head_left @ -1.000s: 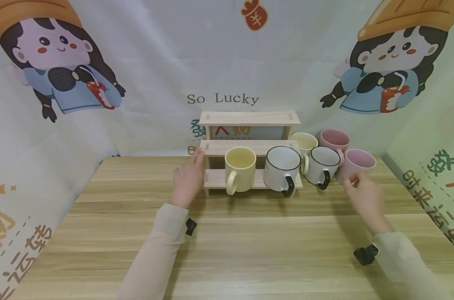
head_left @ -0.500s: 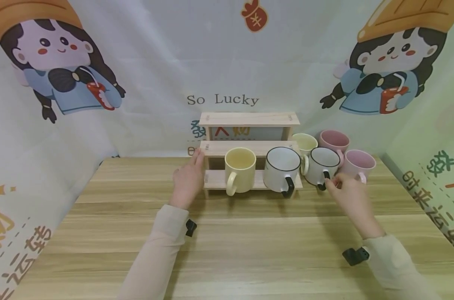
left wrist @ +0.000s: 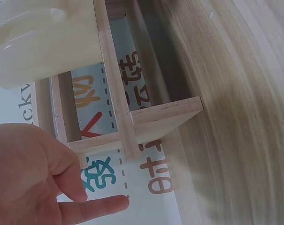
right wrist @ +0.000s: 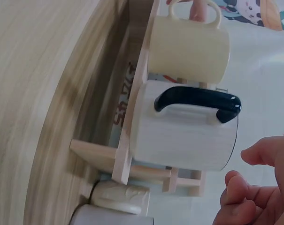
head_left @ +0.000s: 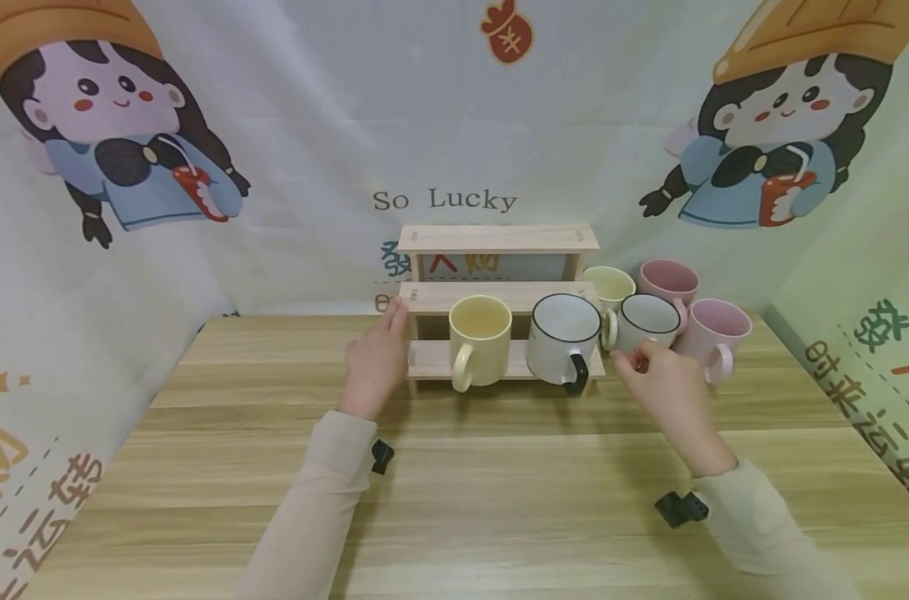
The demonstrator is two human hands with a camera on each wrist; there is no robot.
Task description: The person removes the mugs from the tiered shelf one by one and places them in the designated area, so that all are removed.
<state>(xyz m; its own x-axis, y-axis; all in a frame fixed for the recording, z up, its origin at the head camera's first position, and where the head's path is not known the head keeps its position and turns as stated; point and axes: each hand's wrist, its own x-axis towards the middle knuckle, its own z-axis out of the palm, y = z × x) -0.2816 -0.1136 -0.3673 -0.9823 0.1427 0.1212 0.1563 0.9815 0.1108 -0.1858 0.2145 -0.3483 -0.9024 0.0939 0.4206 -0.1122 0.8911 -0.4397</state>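
Note:
In the head view, a small stepped wooden rack [head_left: 499, 296] stands at the back of the table. Its lowest step holds a yellow mug [head_left: 481, 342] and, to the right, a white mug [head_left: 565, 337] with black rim and handle. My left hand [head_left: 375, 362] rests against the rack's left end, one finger extended in the left wrist view. My right hand [head_left: 671, 392] is in front of a second white mug [head_left: 646, 315] beside the rack, hiding its handle. In the right wrist view my right hand's fingers [right wrist: 264, 150] are loosely bent, apart from the racked white mug, holding nothing.
Behind the second white mug are a pale yellow mug [head_left: 610, 283] and a dark pink mug [head_left: 669, 277]. A light pink mug [head_left: 712, 329] stands at its right. Printed cloth [head_left: 312, 167] hangs behind and at both sides of the wooden table [head_left: 499, 500].
My right hand has let go of the light pink mug and moved left, past the second white mug's handle, towards the rack. My left hand has stayed against the rack.

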